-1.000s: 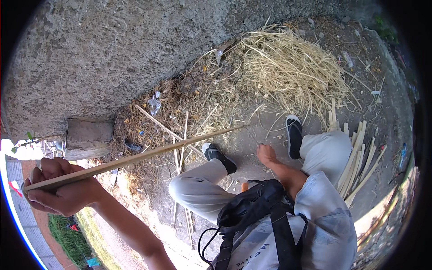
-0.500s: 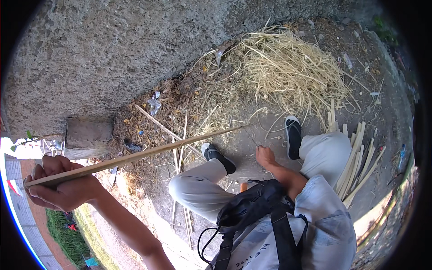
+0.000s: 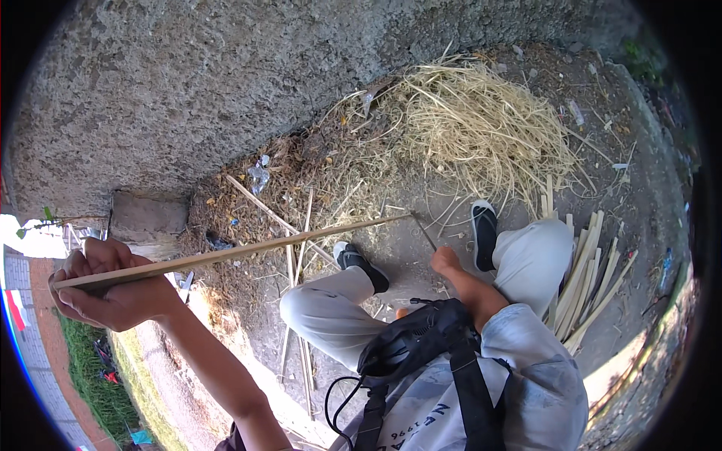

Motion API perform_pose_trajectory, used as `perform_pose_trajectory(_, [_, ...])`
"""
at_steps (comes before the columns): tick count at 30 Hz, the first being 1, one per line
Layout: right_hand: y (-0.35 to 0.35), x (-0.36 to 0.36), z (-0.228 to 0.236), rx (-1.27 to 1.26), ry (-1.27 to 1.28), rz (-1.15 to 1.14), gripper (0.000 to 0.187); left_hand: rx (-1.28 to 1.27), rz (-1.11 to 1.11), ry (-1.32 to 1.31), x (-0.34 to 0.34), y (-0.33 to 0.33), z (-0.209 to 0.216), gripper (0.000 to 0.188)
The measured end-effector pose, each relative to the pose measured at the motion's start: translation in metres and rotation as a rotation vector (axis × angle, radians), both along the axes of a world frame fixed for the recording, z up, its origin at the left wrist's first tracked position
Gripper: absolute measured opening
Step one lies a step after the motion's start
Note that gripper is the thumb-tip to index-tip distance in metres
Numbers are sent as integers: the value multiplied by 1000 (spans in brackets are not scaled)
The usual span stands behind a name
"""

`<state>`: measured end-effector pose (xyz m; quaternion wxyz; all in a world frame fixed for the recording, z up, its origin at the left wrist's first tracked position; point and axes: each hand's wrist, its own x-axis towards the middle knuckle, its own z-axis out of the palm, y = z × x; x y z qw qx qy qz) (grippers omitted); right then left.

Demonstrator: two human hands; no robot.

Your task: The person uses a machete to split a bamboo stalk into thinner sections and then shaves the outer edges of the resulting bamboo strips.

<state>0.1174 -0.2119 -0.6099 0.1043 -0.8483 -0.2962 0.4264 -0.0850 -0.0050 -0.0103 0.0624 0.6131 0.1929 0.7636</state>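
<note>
My left hand [image 3: 105, 289] is closed around the near end of a long thin bamboo strip [image 3: 248, 249]. The strip runs to the right over my knees, and its far tip ends above the ground between my feet. My right hand [image 3: 447, 261] rests low by my right knee, fingers closed on a thin dark blade-like tool [image 3: 425, 234] that points up toward the strip's tip. I cannot tell whether tool and strip touch.
A heap of pale fibrous shavings [image 3: 481, 128] lies ahead by the rough concrete wall [image 3: 188, 83]. A bundle of cut bamboo strips [image 3: 590, 274] lies at my right. Loose sticks [image 3: 263, 207] and a brick [image 3: 147, 218] are at the left. A black bag [image 3: 421, 342] hangs on my chest.
My left hand has risen slightly with the strip's end. The right hand and the strip's tip stay where they were.
</note>
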Motion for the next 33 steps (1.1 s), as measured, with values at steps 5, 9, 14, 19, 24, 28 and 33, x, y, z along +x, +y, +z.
perform_pose_trajectory(5, [17,19,27,8,118,-32,31,-82,-106,48,-4,6,4,21])
perform_pose_trajectory(9, [42,32,85,59,211,-23,40,-276,-194,189,7,12,16,35])
perform_pose_trajectory(14, [63,54,192,209,221,-18,43,-395,-271,260,27,12,30,54])
perform_pose_trajectory(19, [53,61,293,534,299,-134,38,-556,-816,195,40,10,34,53])
perform_pose_trajectory(24, [33,61,394,692,489,-211,30,-518,-860,193,65,4,33,39])
perform_pose_trajectory(28, [29,52,466,852,510,-155,26,-440,-654,212,87,3,30,42])
perform_pose_trajectory(33, [43,49,525,912,368,28,24,-530,-805,251,103,4,37,42])
